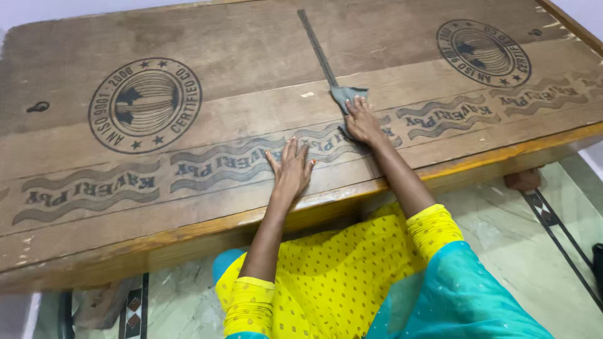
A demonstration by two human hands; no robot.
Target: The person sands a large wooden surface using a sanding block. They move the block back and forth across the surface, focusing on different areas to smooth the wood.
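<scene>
So the plywood desk (207,119) runs off the frame on both sides. Left hand (291,172) lies flat on it, fingers spread, holding nothing. Just to its right, the right hand (362,122) presses down on a small grey cloth (347,95), which pokes out past the fingertips, partly hidden under them.

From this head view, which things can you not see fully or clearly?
- Grey cloth: partly under the right hand, so its full shape is hidden.
- Wooden board: left and right ends are cut off by the picture edges.
- What lies below the board: hidden by the board itself; only part of a brick shows.
- Palm of the left hand: pressed flat on the board, unseen.
</scene>
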